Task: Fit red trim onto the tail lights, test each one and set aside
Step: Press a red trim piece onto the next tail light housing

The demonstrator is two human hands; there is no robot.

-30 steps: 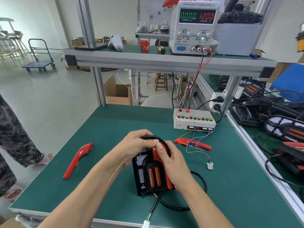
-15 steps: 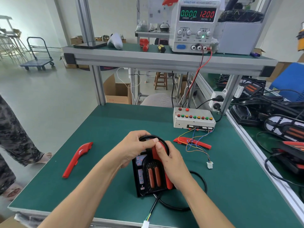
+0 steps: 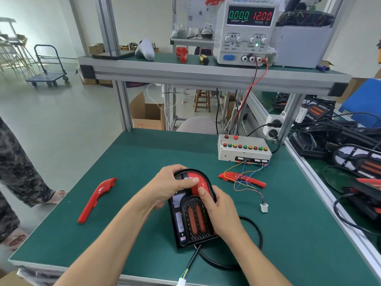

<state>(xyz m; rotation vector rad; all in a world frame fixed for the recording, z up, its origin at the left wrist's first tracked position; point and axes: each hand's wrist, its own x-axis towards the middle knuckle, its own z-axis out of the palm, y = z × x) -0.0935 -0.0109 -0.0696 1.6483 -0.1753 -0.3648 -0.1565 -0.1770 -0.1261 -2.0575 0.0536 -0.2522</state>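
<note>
On the green tabletop (image 3: pixel 132 166) right before you lies the black tail light (image 3: pixel 190 213), flat, its rounded end pointing away from you and its black cable (image 3: pixel 252 240) looping off to the right. Your left hand (image 3: pixel 169 187) curls over the upper left of the housing, thumb pressing on the red trim (image 3: pixel 199 182) where it bends over the arch. Your right hand (image 3: pixel 221 211) wraps the right edge, its thumb also pushing down on the trim, so both grips are closed around the light. A second loose trim piece (image 3: pixel 95 200) lies well to the left, apart from everything. Another red piece (image 3: pixel 242 178) sits to the right of the light, under coloured wires (image 3: pixel 250 187) that run from the test box (image 3: pixel 244 148) to a white plug (image 3: pixel 264 207). Up on the shelf (image 3: pixel 185 71), the power supply (image 3: pixel 246 29) reads 0.000 and 12.00.
</note>
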